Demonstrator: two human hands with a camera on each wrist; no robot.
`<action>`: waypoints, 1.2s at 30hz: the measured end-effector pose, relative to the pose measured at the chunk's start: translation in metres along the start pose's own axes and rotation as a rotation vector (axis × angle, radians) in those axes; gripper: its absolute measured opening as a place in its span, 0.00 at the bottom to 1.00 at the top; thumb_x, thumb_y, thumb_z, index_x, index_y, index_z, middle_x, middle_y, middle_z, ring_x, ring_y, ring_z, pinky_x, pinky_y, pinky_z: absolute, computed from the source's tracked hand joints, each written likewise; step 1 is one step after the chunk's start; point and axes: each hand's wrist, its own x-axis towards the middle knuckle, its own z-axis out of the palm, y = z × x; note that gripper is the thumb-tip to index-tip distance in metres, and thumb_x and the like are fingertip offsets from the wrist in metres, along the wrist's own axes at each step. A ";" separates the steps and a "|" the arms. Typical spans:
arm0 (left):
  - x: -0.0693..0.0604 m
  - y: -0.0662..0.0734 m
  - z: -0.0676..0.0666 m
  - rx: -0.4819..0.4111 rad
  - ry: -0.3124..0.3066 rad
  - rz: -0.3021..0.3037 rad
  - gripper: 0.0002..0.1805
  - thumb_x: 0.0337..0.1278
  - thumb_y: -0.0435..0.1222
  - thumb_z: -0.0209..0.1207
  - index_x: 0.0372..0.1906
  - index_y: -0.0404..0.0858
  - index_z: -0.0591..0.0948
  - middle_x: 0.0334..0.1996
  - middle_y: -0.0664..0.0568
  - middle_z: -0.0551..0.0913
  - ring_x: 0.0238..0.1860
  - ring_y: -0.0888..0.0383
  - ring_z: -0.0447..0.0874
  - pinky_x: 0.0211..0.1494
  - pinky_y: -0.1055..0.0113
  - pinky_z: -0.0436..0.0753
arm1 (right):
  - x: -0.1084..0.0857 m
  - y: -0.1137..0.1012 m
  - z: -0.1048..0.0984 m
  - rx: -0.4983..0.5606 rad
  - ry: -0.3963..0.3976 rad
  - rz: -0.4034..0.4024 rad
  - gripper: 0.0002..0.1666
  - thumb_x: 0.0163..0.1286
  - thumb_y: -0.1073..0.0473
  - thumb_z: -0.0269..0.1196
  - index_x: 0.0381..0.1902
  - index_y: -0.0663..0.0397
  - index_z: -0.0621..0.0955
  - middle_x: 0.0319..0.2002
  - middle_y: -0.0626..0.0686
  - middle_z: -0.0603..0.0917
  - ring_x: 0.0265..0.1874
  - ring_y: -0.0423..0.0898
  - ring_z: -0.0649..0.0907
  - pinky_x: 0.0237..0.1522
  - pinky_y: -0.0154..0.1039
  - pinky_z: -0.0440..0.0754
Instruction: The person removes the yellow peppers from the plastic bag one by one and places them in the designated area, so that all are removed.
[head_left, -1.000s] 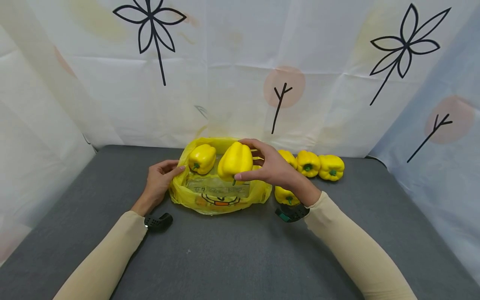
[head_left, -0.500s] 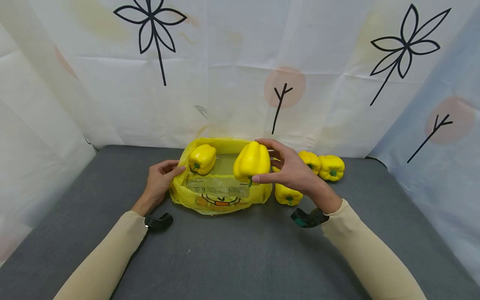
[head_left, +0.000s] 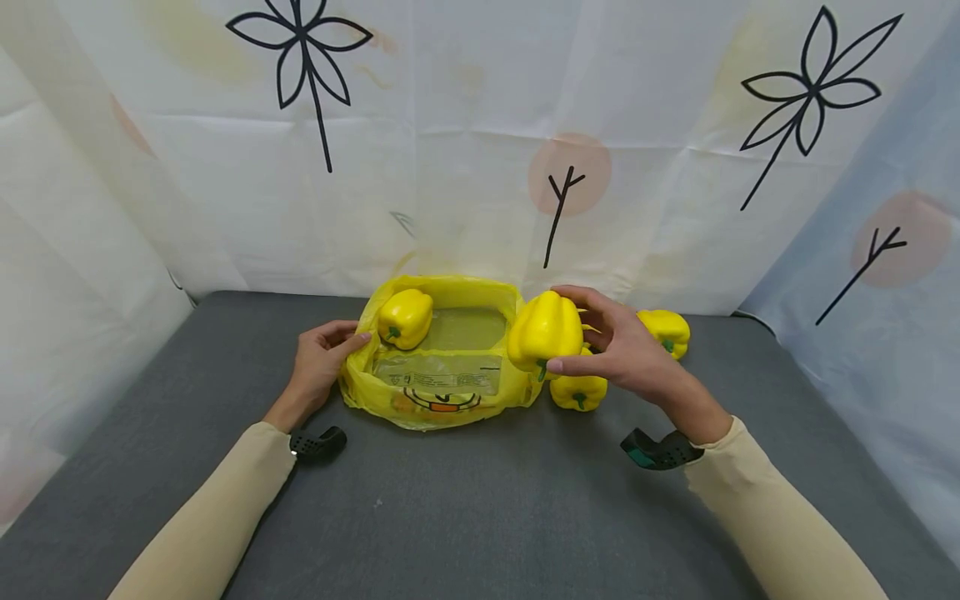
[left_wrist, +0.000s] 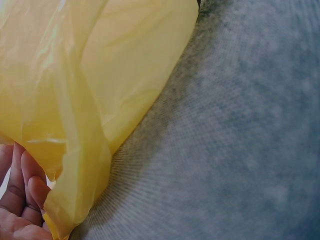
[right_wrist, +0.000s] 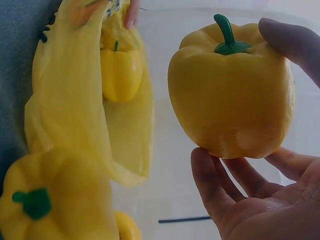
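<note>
A yellow plastic bag (head_left: pixel 438 410) stands wide at the mouth, with one yellow bell pepper (head_left: pixel 405 319) inside at its left. At the bag's left rim my left hand (head_left: pixel 318 362) pinches the edge; the left wrist view shows its curled fingers (left_wrist: pixel 36 187) against the plastic. My right hand (head_left: pixel 626 346) grips another yellow bell pepper (head_left: pixel 545 329), thumb near its green stem and fingers round the opposite end. This pepper is raised at the bag's right rim. Below it, a loose bell pepper (head_left: pixel 578 392) rests on the table beside the bag.
A further yellow bell pepper (head_left: pixel 664 332) sits behind my right hand, which hides others in that row. The dark grey table (head_left: pixel 465 517) ends at a pale patterned backdrop (head_left: pixel 465 167). Black bands (head_left: pixel 318 445) circle both wrists.
My right hand has carried its bell pepper rightward, from over the bag's mouth to its right rim. The left hand and the bag have stayed in place.
</note>
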 end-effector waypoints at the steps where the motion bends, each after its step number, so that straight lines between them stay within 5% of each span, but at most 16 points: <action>1: 0.000 0.000 0.000 0.000 -0.001 0.001 0.21 0.69 0.34 0.64 0.57 0.20 0.79 0.35 0.62 0.84 0.37 0.65 0.83 0.40 0.75 0.83 | -0.002 0.000 -0.002 -0.002 0.003 0.002 0.51 0.63 0.66 0.74 0.78 0.54 0.61 0.71 0.57 0.67 0.65 0.58 0.75 0.57 0.42 0.81; 17: 0.000 0.000 -0.001 0.003 0.000 -0.007 0.21 0.69 0.34 0.64 0.57 0.21 0.80 0.35 0.62 0.84 0.36 0.65 0.83 0.40 0.74 0.83 | -0.031 0.010 -0.033 -0.014 0.125 0.041 0.47 0.66 0.70 0.69 0.78 0.52 0.61 0.67 0.57 0.68 0.56 0.52 0.79 0.52 0.37 0.83; 36: 0.000 0.000 0.000 0.016 0.006 -0.009 0.21 0.68 0.34 0.64 0.57 0.21 0.79 0.34 0.61 0.84 0.36 0.65 0.82 0.40 0.75 0.83 | -0.056 0.035 -0.055 0.096 0.217 0.050 0.43 0.71 0.72 0.64 0.79 0.57 0.59 0.66 0.51 0.68 0.58 0.46 0.76 0.51 0.31 0.81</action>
